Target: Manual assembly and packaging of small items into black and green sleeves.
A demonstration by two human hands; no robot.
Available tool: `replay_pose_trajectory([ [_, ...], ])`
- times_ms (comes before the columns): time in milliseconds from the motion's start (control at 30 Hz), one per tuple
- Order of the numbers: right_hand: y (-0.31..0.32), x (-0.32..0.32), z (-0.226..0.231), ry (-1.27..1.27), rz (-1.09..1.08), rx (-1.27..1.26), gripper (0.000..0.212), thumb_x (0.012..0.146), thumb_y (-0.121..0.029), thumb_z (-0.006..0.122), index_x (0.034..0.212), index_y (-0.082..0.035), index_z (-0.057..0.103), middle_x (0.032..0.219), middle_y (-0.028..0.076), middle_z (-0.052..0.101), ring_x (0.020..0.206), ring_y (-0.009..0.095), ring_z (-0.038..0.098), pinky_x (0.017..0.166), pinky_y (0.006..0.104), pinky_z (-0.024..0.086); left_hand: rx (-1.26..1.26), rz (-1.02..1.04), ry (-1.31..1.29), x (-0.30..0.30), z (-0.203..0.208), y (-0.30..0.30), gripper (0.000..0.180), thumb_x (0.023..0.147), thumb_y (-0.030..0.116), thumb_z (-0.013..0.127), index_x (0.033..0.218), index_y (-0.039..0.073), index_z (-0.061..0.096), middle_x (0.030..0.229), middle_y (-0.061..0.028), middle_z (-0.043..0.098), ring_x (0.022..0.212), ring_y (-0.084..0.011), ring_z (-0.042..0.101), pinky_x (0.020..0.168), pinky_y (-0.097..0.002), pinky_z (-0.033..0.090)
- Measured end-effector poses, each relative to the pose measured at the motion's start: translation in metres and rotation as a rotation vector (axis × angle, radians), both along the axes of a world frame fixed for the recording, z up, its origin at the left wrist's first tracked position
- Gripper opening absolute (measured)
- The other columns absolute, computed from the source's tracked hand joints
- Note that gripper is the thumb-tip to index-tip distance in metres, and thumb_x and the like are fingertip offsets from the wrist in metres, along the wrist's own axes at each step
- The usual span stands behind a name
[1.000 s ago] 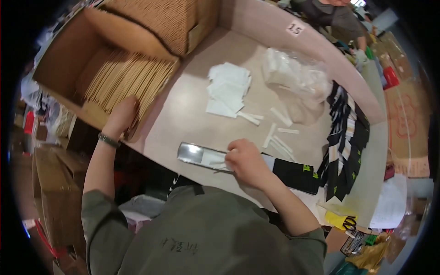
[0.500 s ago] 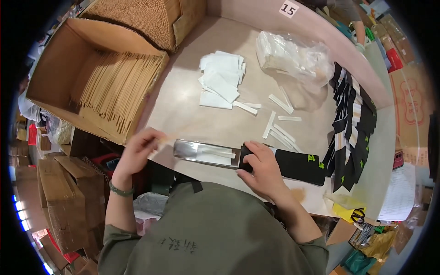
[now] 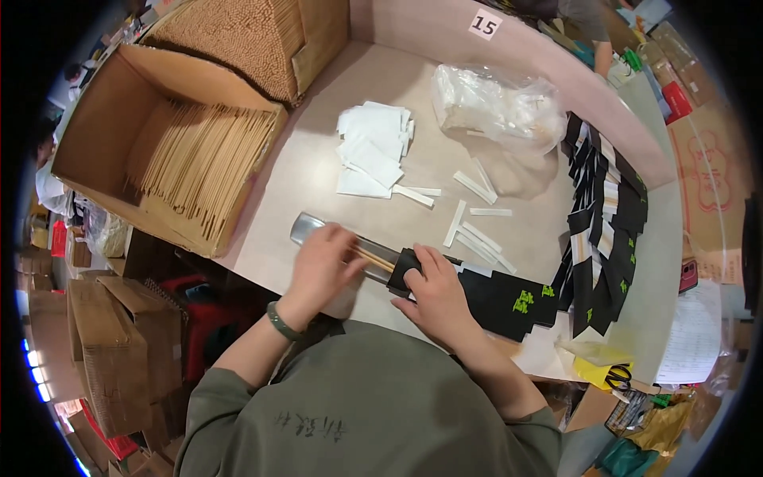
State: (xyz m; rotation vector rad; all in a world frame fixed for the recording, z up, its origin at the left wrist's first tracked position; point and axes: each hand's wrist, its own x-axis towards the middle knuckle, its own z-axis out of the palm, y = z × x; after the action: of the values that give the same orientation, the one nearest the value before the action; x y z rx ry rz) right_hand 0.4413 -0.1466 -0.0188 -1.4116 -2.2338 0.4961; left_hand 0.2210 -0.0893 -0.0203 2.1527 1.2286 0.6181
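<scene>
My left hand is closed on a pair of wooden chopsticks, lying along a narrow shiny metal trough. Their right ends reach the mouth of a black paper sleeve at the trough's right end. Fingers of my right hand wrap round that sleeve. Under and beyond this hand lie more black sleeves with green print, overlapping one another. The inside of the trough is mostly hidden by my left hand.
At left, a cardboard box holds many chopsticks; another packed box stands behind it. White napkins, thin white packets and a clear plastic bag lie beyond the trough. Black sleeves pile along the right; scissors lie near the front.
My left hand has moved right, from beside the trough's left end to over it, bringing the chopsticks to the sleeve. The trough has tilted, and my right hand has shifted slightly left.
</scene>
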Motion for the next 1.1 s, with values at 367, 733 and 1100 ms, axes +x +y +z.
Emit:
replay_pose_trajectory([
  [367, -0.006, 0.005, -0.006, 0.051, 0.065, 0.048, 0.044, 0.063, -0.013, 0.081, 0.101, -0.003, 0.059, 0.128, 0.021, 0.053, 0.120, 0.040, 0.051, 0.101, 0.0477, 0.044, -0.631, -0.012, -0.327, 0.012, 0.003, -0.015, 0.071, 0.080, 0.017, 0.081, 0.138, 0.003, 0.043, 0.110, -0.0137, 0.061, 0.098, -0.0214, 0.063, 0.087, -0.0326, 0.051],
  [733, 0.050, 0.141, 0.056, -0.107, -0.376, 0.037, 0.015, 0.076, -0.019, 0.075, 0.076, -0.008, 0.064, 0.098, 0.017, 0.063, 0.093, 0.034, 0.062, 0.081, 0.0433, 0.051, 0.111, 0.089, 0.287, -0.033, 0.022, 0.007, 0.042, 0.062, 0.018, 0.082, 0.094, 0.005, 0.059, 0.075, -0.0118, 0.060, 0.070, -0.0299, 0.061, 0.065, -0.0388, 0.050],
  [1100, 0.006, 0.066, -0.001, -0.146, 0.189, 0.135, 0.042, 0.073, -0.033, 0.074, 0.099, -0.004, 0.062, 0.114, 0.020, 0.055, 0.110, 0.038, 0.053, 0.089, 0.0480, 0.044, -0.635, -0.468, -0.124, 0.077, 0.025, -0.025, 0.041, 0.074, 0.029, 0.078, 0.095, -0.001, 0.058, 0.095, -0.0155, 0.058, 0.082, -0.0311, 0.061, 0.073, -0.0386, 0.050],
])
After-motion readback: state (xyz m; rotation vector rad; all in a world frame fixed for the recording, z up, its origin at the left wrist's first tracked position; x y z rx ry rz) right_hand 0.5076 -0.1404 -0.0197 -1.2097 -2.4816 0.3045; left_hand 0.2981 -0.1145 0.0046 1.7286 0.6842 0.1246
